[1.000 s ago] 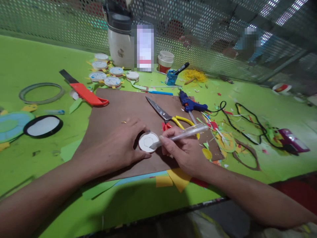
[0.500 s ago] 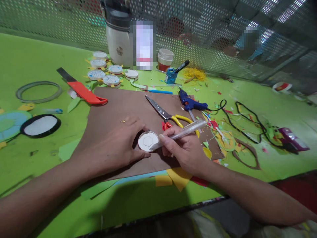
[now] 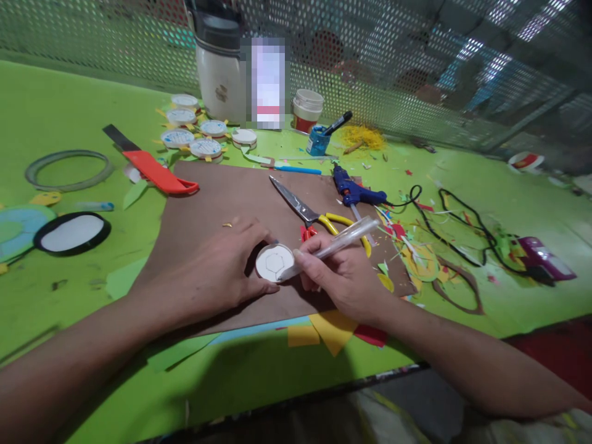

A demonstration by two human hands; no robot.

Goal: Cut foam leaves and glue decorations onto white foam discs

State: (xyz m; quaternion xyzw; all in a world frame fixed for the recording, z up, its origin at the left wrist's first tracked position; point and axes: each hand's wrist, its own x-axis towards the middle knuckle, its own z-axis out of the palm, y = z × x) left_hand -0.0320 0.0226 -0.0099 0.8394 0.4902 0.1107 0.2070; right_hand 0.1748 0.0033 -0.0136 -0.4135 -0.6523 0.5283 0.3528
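Observation:
A small round white disc point(image 3: 272, 261) lies on a brown board point(image 3: 222, 191), with a hexagon outline drawn on its face. My left hand point(image 3: 222, 259) grips its left side between thumb and fingers. In my right hand point(image 3: 340, 268) is a clear-barrelled pen point(image 3: 345, 239), held in a writing grip, its tip touching the lower edge of the disc. A short line runs from the hexagon's lower corner toward the tip. Just beyond my right hand lie scissors point(image 3: 303, 209) with yellow and red handles, partly covered by that hand.
Behind the board are several round paper-legged pieces point(image 3: 206, 148), a jug point(image 3: 219, 74), a blue paint jar point(image 3: 318, 142) and a white tub point(image 3: 308, 105). A red-handled cutter point(image 3: 160, 172) lies left; a blue glue gun point(image 3: 356, 188) with its cord and paper scraps lies right.
A short line now extends from the hexagon's lower corner toward the disc's edge. The pen has shifted slightly, and the whole view has moved a little. Both hands keep their grips.

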